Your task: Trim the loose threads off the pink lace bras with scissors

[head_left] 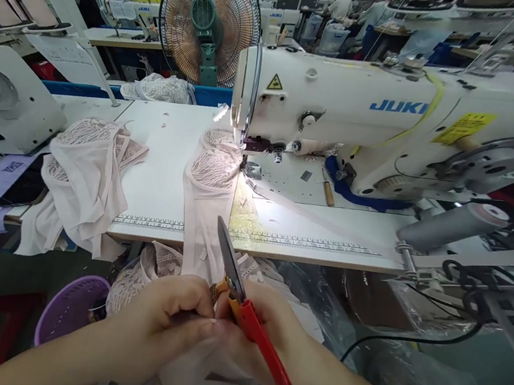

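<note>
My left hand [172, 321] is closed, its fingers pinching pale pink fabric [195, 362] in front of me. Close against it, my right hand [267, 321] is wrapped round red-handled scissors [260, 339], whose dark blades point up and away. Its fingertips meet the left hand at the fabric. Beyond the hands, a pink lace garment [213, 180] lies under the needle area of the white sewing machine [336, 102] and hangs over the table's front edge.
More lace garments [87, 175] are piled at the left of the white table [161, 160], near a dark phone [26, 185]. Below stands a purple basket [73, 307]. A fan [209, 20] is behind; a grey roll [453, 226] is at the right.
</note>
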`<state>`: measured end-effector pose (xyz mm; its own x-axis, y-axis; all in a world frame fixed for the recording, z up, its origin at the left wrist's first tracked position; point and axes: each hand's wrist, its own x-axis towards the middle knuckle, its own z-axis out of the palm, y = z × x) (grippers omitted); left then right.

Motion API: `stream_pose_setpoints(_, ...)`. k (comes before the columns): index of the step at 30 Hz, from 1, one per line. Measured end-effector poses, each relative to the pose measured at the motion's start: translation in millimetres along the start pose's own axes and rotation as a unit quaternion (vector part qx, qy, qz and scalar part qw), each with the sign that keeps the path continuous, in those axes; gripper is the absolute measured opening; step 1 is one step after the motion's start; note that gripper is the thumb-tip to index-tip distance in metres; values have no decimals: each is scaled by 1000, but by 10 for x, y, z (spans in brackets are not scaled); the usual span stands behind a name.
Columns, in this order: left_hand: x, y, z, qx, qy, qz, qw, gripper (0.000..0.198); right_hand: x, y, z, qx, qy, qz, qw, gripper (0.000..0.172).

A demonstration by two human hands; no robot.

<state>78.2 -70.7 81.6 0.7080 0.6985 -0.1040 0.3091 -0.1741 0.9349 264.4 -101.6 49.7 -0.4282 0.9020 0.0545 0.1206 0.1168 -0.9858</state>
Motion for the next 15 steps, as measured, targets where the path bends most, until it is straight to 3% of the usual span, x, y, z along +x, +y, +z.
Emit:
stream_pose_setpoints(4,64,-6,71,-14,-29,1,999,25,-15,29,-26,-45,-1,7,999,9)
stream_pose_setpoints(7,60,-140,110,122,-28,74,989,13,-100,33,-135,-97,19,0,995,11)
stream_pose_setpoints(10,16,-331,88,293,17,121,948,24,-251,33,-315,-136,81,8,987,13)
stream_pose_setpoints(15,-64,-519,-126,398,63,79,912,23,-500,89,-611,-275,213,91,933,20)
